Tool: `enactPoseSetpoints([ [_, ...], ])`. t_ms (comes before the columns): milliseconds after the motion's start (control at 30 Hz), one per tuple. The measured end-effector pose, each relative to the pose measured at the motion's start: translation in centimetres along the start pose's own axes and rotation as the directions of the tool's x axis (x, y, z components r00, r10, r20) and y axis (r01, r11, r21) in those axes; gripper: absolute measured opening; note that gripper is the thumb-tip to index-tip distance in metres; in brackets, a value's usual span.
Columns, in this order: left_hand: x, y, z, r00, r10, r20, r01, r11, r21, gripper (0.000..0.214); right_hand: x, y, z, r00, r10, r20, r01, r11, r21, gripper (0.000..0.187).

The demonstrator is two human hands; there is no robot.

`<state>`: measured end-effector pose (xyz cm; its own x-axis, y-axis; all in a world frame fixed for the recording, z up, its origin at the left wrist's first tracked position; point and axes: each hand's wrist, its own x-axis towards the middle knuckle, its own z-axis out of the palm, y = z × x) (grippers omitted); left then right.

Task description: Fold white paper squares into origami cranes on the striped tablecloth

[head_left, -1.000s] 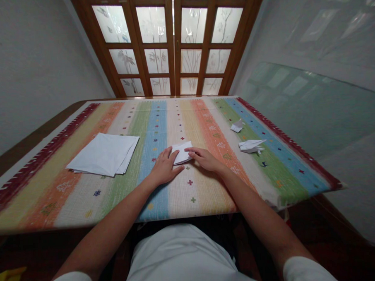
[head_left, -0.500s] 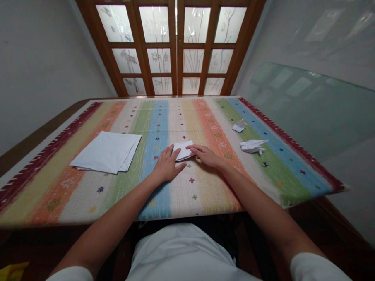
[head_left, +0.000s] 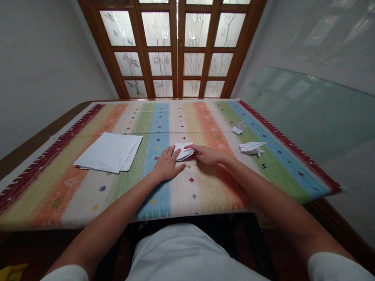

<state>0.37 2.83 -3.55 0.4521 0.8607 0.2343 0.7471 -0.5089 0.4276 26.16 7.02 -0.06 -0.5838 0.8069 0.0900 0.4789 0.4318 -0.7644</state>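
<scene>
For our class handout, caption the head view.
Left hand and right hand touch folded white paper on a striped cloth, by stacked paper.

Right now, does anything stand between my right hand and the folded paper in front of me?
Nothing visible stands between them. The fingers of your right hand rest on the folded white paper.

I was in a room at home, with a striped cloth (head_left: pixel 205 197) over a wooden table (head_left: pixel 29 162) and frosted-glass doors (head_left: pixel 175 50) ahead.
</scene>
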Motion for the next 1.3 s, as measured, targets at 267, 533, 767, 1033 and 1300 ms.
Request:
enactPoseSetpoints([
  [267,-0.8,0.5,-0.2,0.999,-0.018,0.030,0.018,0.999,0.027,0.070,-3.6,-0.2,2.0,0.978,-0.108,-0.181,0.061,0.967,-0.247,0.039],
  [533,-1.3,2.2,-1.9,0.999,0.024,0.034,-0.027,0.995,0.097,0.045,-3.9,-1.9,1.6,0.983,-0.174,-0.052,0.147,0.931,-0.333,0.022],
  [767,-2.3,2.8,-3.9,0.969,0.221,0.110,-0.210,0.972,-0.104,0.029,-3.7,-3.2,0.6,0.974,-0.192,0.117,0.209,0.966,-0.150,0.008],
  [1033,-3.0,2.9,-3.3,0.964,0.264,0.028,-0.256,0.954,-0.155,0.015,-4.3,-2.9,1.8,0.981,-0.187,0.053,0.190,0.980,-0.065,0.012],
  [1300,-3.2,3.3,-3.0,0.963,0.265,0.053,-0.258,0.960,-0.107,0.017,-4.6,-3.2,2.8,0.947,-0.320,-0.018,0.310,0.927,-0.212,0.018],
])
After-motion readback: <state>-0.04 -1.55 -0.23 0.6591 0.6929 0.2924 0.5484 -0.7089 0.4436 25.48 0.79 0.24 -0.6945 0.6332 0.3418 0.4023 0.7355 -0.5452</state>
